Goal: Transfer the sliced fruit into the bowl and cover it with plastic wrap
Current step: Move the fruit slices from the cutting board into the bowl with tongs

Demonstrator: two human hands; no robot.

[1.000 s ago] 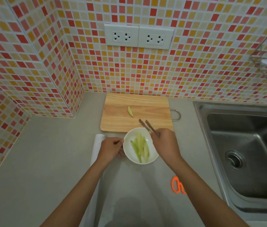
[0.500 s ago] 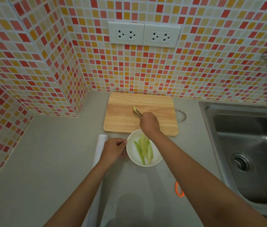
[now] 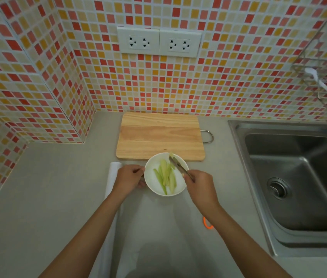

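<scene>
the white bowl sits on the grey counter, touching the near edge of the wooden cutting board, which lies at 12 o'clock from it. several pale green fruit slices lie inside the bowl, running roughly from 12 to 6 o'clock. the board surface shows no slices.

the left hand is at 9 o'clock of the bowl, fingers curled closed against the rim, holding the bowl. the right hand is at 3 o'clock of the bowl, closed around the handle end of metal tongs. the tong tips point toward 11 o'clock and pinch one more slice above the far rim of the bowl.

the roll of plastic wrap lies on the counter at 9 o'clock of the left hand, partly hidden by the left forearm. a sheet of film appears to extend from it across the counter under the bowl, but this is faint.

an orange object lies at 5 o'clock of the bowl, mostly hidden by the right forearm. the steel sink is at 3 o'clock.
</scene>
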